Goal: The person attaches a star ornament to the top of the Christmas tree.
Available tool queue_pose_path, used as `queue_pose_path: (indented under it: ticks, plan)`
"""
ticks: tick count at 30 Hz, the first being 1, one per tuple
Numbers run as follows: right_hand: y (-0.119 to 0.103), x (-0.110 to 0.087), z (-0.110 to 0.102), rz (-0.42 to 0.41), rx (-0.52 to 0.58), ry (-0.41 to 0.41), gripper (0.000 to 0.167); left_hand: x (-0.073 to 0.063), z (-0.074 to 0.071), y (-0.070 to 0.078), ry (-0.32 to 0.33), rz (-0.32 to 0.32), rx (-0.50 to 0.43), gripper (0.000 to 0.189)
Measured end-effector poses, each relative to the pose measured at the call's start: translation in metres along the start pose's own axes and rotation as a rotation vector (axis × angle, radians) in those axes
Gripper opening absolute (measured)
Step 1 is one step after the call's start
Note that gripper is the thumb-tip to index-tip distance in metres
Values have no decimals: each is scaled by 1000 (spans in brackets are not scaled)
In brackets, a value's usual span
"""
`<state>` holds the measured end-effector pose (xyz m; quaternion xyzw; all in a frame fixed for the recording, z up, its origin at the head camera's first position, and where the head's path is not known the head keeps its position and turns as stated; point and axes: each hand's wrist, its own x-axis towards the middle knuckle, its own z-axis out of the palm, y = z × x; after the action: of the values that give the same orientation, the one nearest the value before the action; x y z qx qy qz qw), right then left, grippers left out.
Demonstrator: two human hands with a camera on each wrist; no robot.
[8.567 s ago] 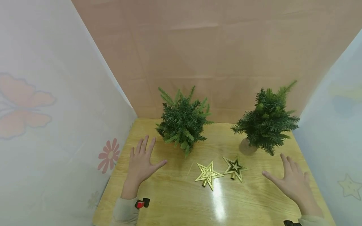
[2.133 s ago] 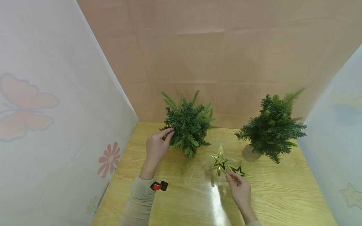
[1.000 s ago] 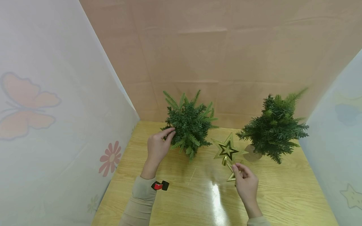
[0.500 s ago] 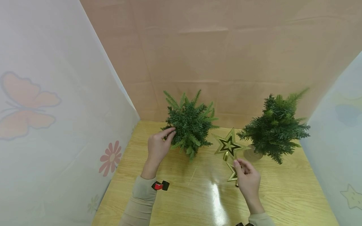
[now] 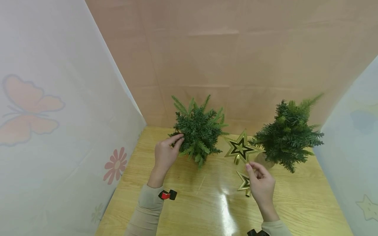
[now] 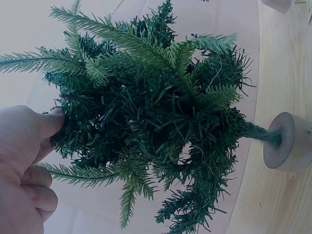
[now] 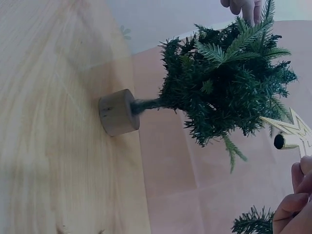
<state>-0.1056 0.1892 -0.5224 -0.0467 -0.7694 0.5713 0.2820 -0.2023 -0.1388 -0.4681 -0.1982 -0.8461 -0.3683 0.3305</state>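
My left hand (image 5: 166, 154) pinches the left side of a small artificial Christmas tree (image 5: 199, 129), near its top in the left wrist view. That tree stands upright on a round wooden base (image 6: 282, 144). Between thumb and fingers, my right hand (image 5: 262, 183) grips one point of a gold star tree topper (image 5: 240, 148) held up above the table. The topper's hollow tube (image 7: 287, 142) faces the tree in the right wrist view, apart from its trunk. A second gold star topper (image 5: 243, 182) lies on the table, partly hidden by my right hand.
Another small Christmas tree (image 5: 289, 134) stands at the back right, close to the held star. The wooden table (image 5: 189, 209) meets a pinkish-brown backdrop (image 5: 206, 59) behind. Pale printed sheets stand left (image 5: 73, 98) and right (image 5: 354, 157).
Both hands were spread apart at first; now the left pinches the left tree and the right has lifted one star topper. Lately that star has shifted slightly right and backward; the left hand stays put.
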Motion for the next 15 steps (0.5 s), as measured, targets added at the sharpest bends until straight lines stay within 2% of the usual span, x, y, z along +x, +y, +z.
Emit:
queue_pose_path:
  ticks: [6,15]
  plan:
    - [-5,5,1,-14,5,-5,13,0,0,0,0,6,6,16]
    - [-15,14,4,-94,33,-14,14,0,-2,2,-10,6,13,17]
